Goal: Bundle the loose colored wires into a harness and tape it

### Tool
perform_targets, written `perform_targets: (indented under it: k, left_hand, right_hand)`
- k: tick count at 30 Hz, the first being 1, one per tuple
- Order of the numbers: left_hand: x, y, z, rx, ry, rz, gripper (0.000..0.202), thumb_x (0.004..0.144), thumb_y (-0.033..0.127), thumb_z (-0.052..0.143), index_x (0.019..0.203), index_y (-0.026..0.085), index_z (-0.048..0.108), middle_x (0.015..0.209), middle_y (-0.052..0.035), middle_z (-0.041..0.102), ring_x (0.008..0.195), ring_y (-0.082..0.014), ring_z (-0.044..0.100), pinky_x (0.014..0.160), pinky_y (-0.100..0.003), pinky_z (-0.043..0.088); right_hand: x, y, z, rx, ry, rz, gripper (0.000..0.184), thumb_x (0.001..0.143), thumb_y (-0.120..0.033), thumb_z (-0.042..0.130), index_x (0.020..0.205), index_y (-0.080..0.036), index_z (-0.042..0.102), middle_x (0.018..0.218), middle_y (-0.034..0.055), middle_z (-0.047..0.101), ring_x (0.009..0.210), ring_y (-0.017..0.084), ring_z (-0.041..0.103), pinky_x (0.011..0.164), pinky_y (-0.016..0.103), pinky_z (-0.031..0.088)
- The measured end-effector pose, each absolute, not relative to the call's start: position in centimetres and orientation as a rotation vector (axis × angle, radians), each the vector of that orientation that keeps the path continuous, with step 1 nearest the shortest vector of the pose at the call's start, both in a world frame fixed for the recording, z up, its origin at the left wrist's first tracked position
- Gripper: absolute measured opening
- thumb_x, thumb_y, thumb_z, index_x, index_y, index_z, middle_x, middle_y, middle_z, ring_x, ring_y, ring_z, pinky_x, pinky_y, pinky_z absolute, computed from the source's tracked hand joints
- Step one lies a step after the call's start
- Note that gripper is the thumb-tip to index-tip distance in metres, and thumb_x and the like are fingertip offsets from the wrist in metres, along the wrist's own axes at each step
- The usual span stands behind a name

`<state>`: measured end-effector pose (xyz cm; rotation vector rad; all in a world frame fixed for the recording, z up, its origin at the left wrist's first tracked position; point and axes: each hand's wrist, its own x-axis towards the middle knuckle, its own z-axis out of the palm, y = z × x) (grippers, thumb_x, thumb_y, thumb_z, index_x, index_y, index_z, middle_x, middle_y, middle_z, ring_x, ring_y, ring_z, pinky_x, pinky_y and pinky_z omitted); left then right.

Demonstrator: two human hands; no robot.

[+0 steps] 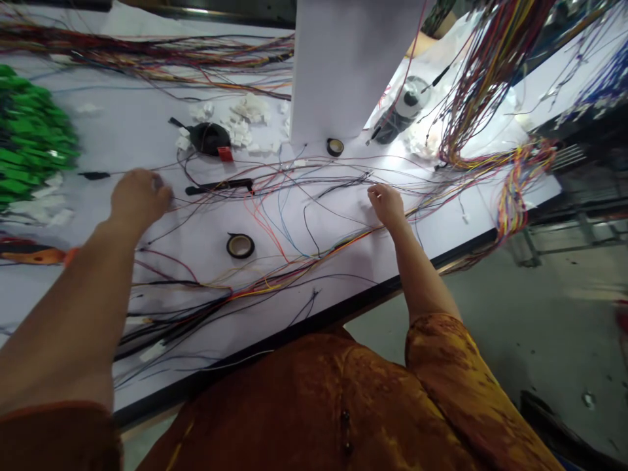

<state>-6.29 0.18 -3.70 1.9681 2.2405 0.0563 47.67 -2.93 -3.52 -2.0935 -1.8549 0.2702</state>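
Note:
My left hand (pixel 141 199) is closed at the left, its fingers curled round what looks like a thin wire; the fingertips are partly hidden. Farther right, my right hand (pixel 387 204) pinches at a thin dark wire beside the loose strands. Between both hands a spread of thin wires (pixel 275 171) crosses the white table (pixel 196 226). Nearer my body runs a bundle of coloured wires (pixel 275 286), reaching from lower left to upper right. A roll of black tape (pixel 240 246) lies between the hands, and a black rod-like tool (pixel 219 187) rests under some wires.
Green connectors (pixel 32 137) are heaped at the left, near orange-handled pliers (pixel 34 254). White connectors (pixel 245 121), a second tape roll (pixel 335 146) and a black pouch-like item (pixel 209 139) lie beyond. A white panel (pixel 338 65) rises behind; hanging wires (pixel 483 85) and another person's arm (pixel 426 44) are upper right.

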Motion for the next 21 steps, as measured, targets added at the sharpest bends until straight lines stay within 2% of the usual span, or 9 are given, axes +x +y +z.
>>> perform_targets:
  k: [5,12,16,21]
  left_hand:
    - [-6.7,0.3,-4.4,1.988,2.229,0.074,0.054,0.084,0.042,0.041,0.123,0.010,0.060,0.139,-0.0195,0.060,0.130,-0.0371,0.055,0.109,-0.053,0.045]
    - [-6.6,0.3,-4.8,2.030,2.231,0.065,0.058,0.084,0.041,0.039,0.125,0.005,0.059,0.135,-0.0233,0.059,0.132,-0.0351,0.053,0.113,-0.047,0.042]
    - [-6.4,0.1,-4.6,1.977,2.215,0.110,0.058,0.085,0.043,0.041,0.127,0.006,0.057,0.142,-0.0215,0.055,0.136,-0.0330,0.050,0.117,-0.044,0.038]
    - [-6.6,-0.1,-4.6,1.922,2.196,0.194,0.059,0.090,0.046,0.042,0.133,0.008,0.055,0.148,-0.0193,0.052,0.141,-0.0329,0.045,0.120,-0.046,0.035]
  right_hand:
    - [43.5,1.1,-3.2,-1.897,-2.118,0.254,0.026,0.092,-0.023,0.051,0.099,-0.019,0.076,0.106,0.0122,0.071,0.095,0.026,0.063,0.090,0.040,0.049]
    - [37.3,5.3,-3.8,-1.821,-2.176,0.242,0.030,0.091,-0.018,0.049,0.107,-0.019,0.075,0.113,0.0126,0.068,0.102,0.027,0.060,0.089,0.040,0.050]
    - [34.6,6.8,-3.6,-1.799,-2.287,0.282,0.023,0.093,-0.018,0.052,0.101,-0.021,0.074,0.110,0.0109,0.068,0.106,0.026,0.060,0.091,0.039,0.049]
    - [34.1,8.3,-4.3,-1.929,-2.238,0.238,0.014,0.091,-0.011,0.057,0.087,-0.018,0.069,0.106,0.0124,0.066,0.106,0.027,0.061,0.098,0.045,0.046]
